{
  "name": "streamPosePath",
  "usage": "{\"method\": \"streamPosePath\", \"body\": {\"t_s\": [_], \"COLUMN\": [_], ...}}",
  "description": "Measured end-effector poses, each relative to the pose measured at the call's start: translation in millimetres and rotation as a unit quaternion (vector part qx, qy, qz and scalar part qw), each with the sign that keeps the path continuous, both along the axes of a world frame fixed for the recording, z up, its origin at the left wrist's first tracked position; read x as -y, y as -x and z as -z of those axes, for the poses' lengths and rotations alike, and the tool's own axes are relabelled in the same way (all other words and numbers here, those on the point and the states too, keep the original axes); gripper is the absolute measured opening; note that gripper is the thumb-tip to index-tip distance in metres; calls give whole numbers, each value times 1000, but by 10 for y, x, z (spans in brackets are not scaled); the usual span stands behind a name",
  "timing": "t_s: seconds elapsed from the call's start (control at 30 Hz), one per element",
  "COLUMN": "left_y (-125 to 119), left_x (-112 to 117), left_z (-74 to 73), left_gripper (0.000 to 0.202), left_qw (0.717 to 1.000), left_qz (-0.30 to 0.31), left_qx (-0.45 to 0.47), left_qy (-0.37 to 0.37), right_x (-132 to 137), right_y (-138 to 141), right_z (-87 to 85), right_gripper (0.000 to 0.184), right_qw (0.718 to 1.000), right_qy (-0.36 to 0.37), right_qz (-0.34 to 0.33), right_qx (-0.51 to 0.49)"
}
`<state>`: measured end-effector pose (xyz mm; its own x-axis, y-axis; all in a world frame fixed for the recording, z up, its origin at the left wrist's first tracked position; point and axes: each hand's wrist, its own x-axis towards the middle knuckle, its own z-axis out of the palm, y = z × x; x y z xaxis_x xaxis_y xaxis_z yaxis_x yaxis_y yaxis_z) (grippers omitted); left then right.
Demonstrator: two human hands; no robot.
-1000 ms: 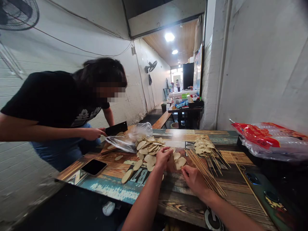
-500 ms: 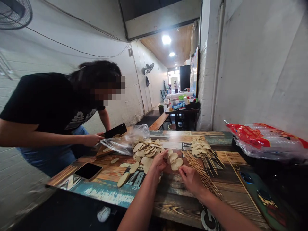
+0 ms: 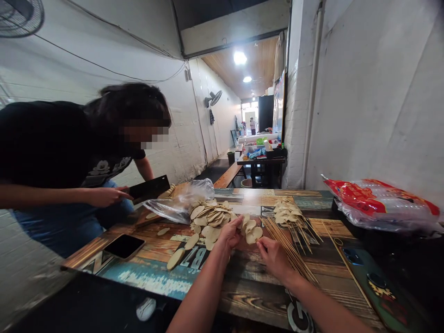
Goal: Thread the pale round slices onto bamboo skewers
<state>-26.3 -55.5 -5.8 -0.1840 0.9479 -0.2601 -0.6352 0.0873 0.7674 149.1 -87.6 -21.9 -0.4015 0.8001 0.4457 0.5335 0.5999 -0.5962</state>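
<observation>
In front of me, my right hand [image 3: 274, 256] pinches the near end of a thin skewer, mostly hidden by the pale, thin oval slices [image 3: 254, 235] threaded on it. At the far end of that string of slices, my left hand [image 3: 231, 235] is closed, its fingertips on a slice. Beside my left hand lies a heap of loose slices [image 3: 211, 215]. Bare bamboo skewers [image 3: 289, 249] lie by my right hand, and behind them sits a pile of filled skewers [image 3: 287, 212].
On the left a co-worker holds a black cleaver [image 3: 149, 188] over a cutting board [image 3: 140, 219]. A clear plastic bag [image 3: 176, 203] borders the heap. Phones [image 3: 124, 246] lie on the wooden table [image 3: 249, 296]; a red-and-clear package [image 3: 381, 199] sits at right.
The co-worker's cleaver and hand have shifted left, and the co-worker leans lower. My two hands stay nearly in place around the skewer of slices.
</observation>
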Motion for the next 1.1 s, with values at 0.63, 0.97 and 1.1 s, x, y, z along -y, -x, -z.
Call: {"method": "streamPosePath", "body": {"t_s": [0.63, 0.97, 1.1], "left_y": [-362, -217, -234], "left_x": [142, 32, -1], "left_z": [81, 226, 200], "left_gripper": [34, 15, 21], "left_qw": [651, 827, 901], "left_qz": [46, 14, 16], "left_qx": [-757, -556, -428], "left_qy": [-34, -80, -68], "right_x": [-388, -349, -346], "right_y": [-307, -293, -290], "right_z": [-259, -277, -279], "right_gripper": [35, 31, 33], "right_qw": [973, 979, 979], "right_qy": [58, 79, 78], "right_qz": [137, 129, 120], "right_qx": [-175, -140, -144]}}
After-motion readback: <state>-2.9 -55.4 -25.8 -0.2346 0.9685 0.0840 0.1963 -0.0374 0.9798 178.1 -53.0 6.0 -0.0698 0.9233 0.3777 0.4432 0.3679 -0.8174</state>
